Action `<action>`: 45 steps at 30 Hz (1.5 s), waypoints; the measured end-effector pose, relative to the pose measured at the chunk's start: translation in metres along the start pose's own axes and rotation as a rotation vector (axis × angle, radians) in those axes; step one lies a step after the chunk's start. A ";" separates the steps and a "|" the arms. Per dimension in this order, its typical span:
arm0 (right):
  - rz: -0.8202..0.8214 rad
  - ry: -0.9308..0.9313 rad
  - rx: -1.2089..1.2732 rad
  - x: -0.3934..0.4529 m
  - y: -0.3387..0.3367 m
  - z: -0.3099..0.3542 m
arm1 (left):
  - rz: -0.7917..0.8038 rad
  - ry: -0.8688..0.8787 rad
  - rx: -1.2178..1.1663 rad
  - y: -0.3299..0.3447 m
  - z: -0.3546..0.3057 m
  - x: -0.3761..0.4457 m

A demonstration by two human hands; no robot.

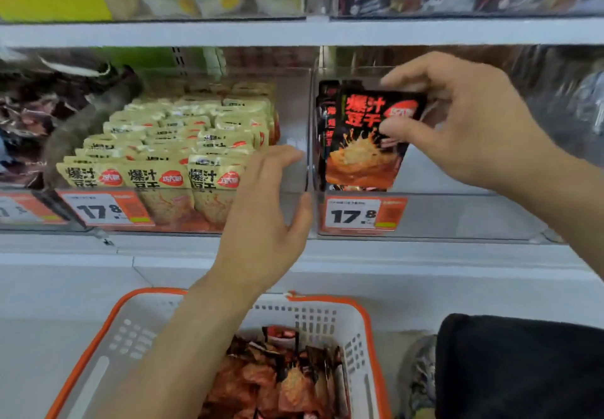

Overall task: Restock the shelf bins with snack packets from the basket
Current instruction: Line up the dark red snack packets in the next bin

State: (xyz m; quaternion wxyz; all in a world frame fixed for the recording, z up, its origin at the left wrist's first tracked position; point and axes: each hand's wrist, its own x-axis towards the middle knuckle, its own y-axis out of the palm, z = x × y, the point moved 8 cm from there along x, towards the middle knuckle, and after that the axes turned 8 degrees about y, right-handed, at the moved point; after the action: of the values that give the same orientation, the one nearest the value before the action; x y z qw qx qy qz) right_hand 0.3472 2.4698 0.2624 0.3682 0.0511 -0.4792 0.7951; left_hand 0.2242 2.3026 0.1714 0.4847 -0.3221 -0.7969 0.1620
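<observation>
A black and red snack packet (362, 144) stands upright at the left end of the clear right shelf bin (457, 219). My right hand (470, 124) pinches its top right corner between thumb and fingers. More black packets lean behind it against the bin's left wall. My left hand (264, 219) is raised in front of the divider between the two bins, fingers relaxed and holding nothing. Below, the white basket with an orange rim (330, 317) holds several red and black packets (277, 379).
The clear left bin (294, 118) is packed with rows of beige packets (170, 144). Orange price tags reading 17.8 (364, 214) hang on both bin fronts. Dark packets fill the far left bin (29, 111). A black-clad knee (523, 369) is at bottom right.
</observation>
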 end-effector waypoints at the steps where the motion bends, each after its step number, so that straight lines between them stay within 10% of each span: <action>1: 0.036 0.043 -0.027 0.005 0.009 -0.009 | 0.054 0.020 0.018 0.009 0.000 0.002; 9: 0.280 0.375 -0.095 0.029 0.071 -0.079 | 0.110 0.035 0.141 0.025 0.002 0.005; 14: 0.589 0.810 0.347 0.016 0.102 -0.108 | 0.112 0.067 0.173 0.026 0.003 0.003; 21: 0.889 0.914 0.478 0.004 0.126 -0.116 | 0.119 0.086 0.222 0.028 0.002 0.002; 34: 0.468 0.799 0.334 0.038 0.117 -0.128 | 0.178 0.100 0.247 0.026 -0.001 -0.001; 45: 0.519 0.721 0.281 0.051 0.138 -0.110 | 0.179 0.088 0.287 0.028 -0.002 -0.001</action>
State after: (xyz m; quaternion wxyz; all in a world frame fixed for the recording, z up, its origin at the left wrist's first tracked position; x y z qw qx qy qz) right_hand 0.2530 2.5480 0.1256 0.2898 -0.3008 -0.2051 0.8851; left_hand 0.2359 2.3224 0.1558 0.5439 -0.3259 -0.7117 0.3023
